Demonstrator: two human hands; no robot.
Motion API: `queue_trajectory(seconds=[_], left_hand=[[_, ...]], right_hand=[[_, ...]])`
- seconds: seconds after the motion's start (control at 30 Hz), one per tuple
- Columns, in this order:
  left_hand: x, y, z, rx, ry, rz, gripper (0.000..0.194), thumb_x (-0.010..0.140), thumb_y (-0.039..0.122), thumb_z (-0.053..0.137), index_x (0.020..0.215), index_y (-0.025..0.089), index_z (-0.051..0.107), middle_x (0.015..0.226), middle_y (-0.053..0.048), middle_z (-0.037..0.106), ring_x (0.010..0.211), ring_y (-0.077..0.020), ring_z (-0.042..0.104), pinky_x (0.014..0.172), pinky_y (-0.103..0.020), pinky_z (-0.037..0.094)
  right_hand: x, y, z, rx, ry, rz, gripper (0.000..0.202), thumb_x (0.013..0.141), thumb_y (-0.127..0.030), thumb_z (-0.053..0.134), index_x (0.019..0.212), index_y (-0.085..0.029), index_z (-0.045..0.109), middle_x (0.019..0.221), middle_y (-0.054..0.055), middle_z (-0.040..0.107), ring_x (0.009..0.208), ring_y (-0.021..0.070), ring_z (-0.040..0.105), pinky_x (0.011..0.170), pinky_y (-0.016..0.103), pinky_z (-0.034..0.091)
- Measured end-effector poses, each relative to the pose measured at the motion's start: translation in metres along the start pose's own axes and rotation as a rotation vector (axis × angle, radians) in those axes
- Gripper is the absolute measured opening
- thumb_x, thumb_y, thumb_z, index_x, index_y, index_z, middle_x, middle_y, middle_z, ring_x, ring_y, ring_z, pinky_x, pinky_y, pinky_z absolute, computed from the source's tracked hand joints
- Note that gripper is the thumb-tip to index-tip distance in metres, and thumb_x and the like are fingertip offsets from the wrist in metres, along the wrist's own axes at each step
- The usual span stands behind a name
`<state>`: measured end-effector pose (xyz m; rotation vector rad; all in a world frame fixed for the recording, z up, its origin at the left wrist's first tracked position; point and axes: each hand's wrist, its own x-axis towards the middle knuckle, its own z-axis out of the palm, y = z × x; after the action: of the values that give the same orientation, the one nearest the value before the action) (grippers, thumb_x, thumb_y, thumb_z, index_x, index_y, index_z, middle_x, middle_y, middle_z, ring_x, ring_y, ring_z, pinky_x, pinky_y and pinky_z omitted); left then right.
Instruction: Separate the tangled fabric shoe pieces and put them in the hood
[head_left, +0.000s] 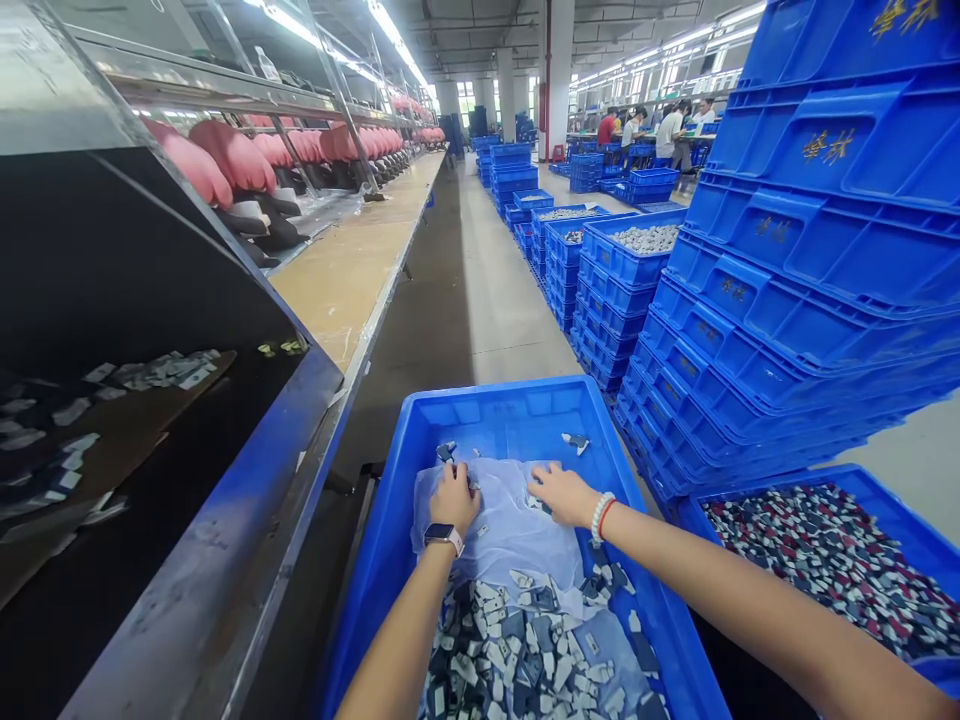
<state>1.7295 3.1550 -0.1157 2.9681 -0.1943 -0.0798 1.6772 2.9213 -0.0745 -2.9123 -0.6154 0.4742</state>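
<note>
Both of my hands are inside a blue crate, on a thin whitish sheet (517, 545). My left hand (454, 500), with a watch at the wrist, rests at the sheet's left part with its fingers curled down; what is under the fingertips is hard to make out. At the right part of the sheet, my right hand (562, 492) has its fingers apart, with small pieces beneath them. Many grey and white pieces (525, 650) fill the near part of the crate (502, 405). Two loose pieces lie beyond the sheet, one of them near the right wall (576, 442).
Tall stacks of blue crates (787, 260) stand on the right, above a crate of red, grey and white pieces (832, 560). A metal-edged bench (360, 260) with pink gloved forms runs along the left, beside a dark bin (150, 450). People sit far back.
</note>
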Motion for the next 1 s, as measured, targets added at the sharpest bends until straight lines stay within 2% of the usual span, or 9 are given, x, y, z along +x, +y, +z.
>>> queue_trajectory(seconds=[0.17, 0.4, 0.5, 0.6, 0.7, 0.77, 0.83, 0.9, 1.0], left_hand=[[-0.007, -0.003, 0.007, -0.056, 0.046, 0.011, 0.038, 0.091, 0.023, 0.055, 0.128, 0.016, 0.049, 0.138, -0.013, 0.044, 0.115, -0.0276, 0.052, 0.086, -0.041, 0.052], [-0.005, -0.011, 0.007, -0.262, 0.071, -0.031, 0.038, 0.087, 0.022, 0.065, 0.123, 0.017, 0.055, 0.135, -0.011, 0.049, 0.107, -0.0254, 0.057, 0.091, -0.046, 0.051], [0.001, -0.015, -0.003, -0.418, 0.158, -0.125, 0.036, 0.084, 0.021, 0.069, 0.118, 0.016, 0.059, 0.131, -0.011, 0.052, 0.105, -0.0247, 0.057, 0.095, -0.048, 0.049], [0.008, -0.015, -0.023, -0.634, 0.297, -0.281, 0.036, 0.082, 0.019, 0.070, 0.117, 0.015, 0.059, 0.126, -0.010, 0.054, 0.110, -0.0257, 0.055, 0.097, -0.049, 0.047], [0.007, -0.006, -0.051, -0.936, 0.367, -0.423, 0.035, 0.082, 0.017, 0.071, 0.115, 0.015, 0.058, 0.114, -0.007, 0.059, 0.098, -0.0206, 0.059, 0.082, -0.037, 0.054], [-0.005, 0.003, -0.074, -1.188, 0.333, -0.485, 0.031, 0.086, 0.019, 0.067, 0.115, 0.015, 0.056, 0.103, -0.005, 0.060, 0.078, -0.0137, 0.059, 0.062, -0.025, 0.052], [-0.029, 0.013, -0.099, -1.454, 0.233, -0.516, 0.024, 0.090, 0.024, 0.062, 0.111, 0.014, 0.057, 0.092, -0.004, 0.060, 0.062, -0.0092, 0.054, 0.046, -0.017, 0.042], [-0.062, 0.022, -0.122, -1.700, 0.097, -0.525, 0.018, 0.089, 0.026, 0.061, 0.100, 0.011, 0.060, 0.084, -0.005, 0.060, 0.056, -0.0077, 0.051, 0.037, -0.014, 0.034], [-0.126, 0.035, -0.144, -2.007, -0.087, -0.550, 0.012, 0.087, 0.020, 0.060, 0.092, 0.009, 0.060, 0.082, -0.007, 0.059, 0.053, -0.0062, 0.048, 0.031, -0.011, 0.028]], right_hand=[[0.005, -0.002, 0.010, -0.015, -0.087, -0.060, 0.048, 0.087, -0.009, 0.062, 0.132, -0.022, 0.051, 0.141, 0.010, 0.045, 0.115, 0.0276, 0.054, 0.087, 0.045, 0.056], [0.014, 0.001, 0.016, 0.153, -0.055, 0.063, 0.032, 0.090, -0.017, 0.062, 0.122, -0.018, 0.057, 0.136, 0.010, 0.050, 0.116, 0.0271, 0.054, 0.093, 0.049, 0.053], [0.007, 0.013, 0.018, 0.321, 0.019, 0.145, 0.035, 0.087, -0.015, 0.065, 0.121, -0.018, 0.058, 0.137, 0.010, 0.049, 0.118, 0.0279, 0.053, 0.096, 0.051, 0.051], [0.002, 0.027, 0.017, 0.576, 0.136, 0.238, 0.039, 0.083, -0.012, 0.068, 0.120, -0.017, 0.058, 0.138, 0.009, 0.047, 0.118, 0.0281, 0.052, 0.100, 0.054, 0.047], [0.000, 0.031, 0.008, 0.926, 0.286, 0.333, 0.043, 0.081, -0.011, 0.070, 0.121, -0.017, 0.056, 0.138, 0.010, 0.046, 0.117, 0.0279, 0.053, 0.098, 0.052, 0.049], [-0.005, 0.026, -0.002, 1.215, 0.361, 0.354, 0.051, 0.077, -0.012, 0.071, 0.125, -0.018, 0.052, 0.131, 0.010, 0.051, 0.108, 0.0256, 0.058, 0.088, 0.047, 0.055], [-0.016, 0.014, -0.012, 1.529, 0.387, 0.312, 0.064, 0.073, -0.014, 0.074, 0.130, -0.022, 0.045, 0.113, 0.006, 0.060, 0.095, 0.0215, 0.064, 0.079, 0.043, 0.059], [-0.034, -0.006, -0.020, 1.825, 0.380, 0.239, 0.070, 0.070, -0.019, 0.077, 0.130, -0.027, 0.043, 0.096, 0.000, 0.065, 0.086, 0.0179, 0.066, 0.076, 0.039, 0.059], [-0.070, -0.048, -0.024, 2.175, 0.329, 0.144, 0.056, 0.067, -0.027, 0.081, 0.116, -0.026, 0.054, 0.088, -0.001, 0.068, 0.086, 0.0156, 0.068, 0.072, 0.029, 0.057]])
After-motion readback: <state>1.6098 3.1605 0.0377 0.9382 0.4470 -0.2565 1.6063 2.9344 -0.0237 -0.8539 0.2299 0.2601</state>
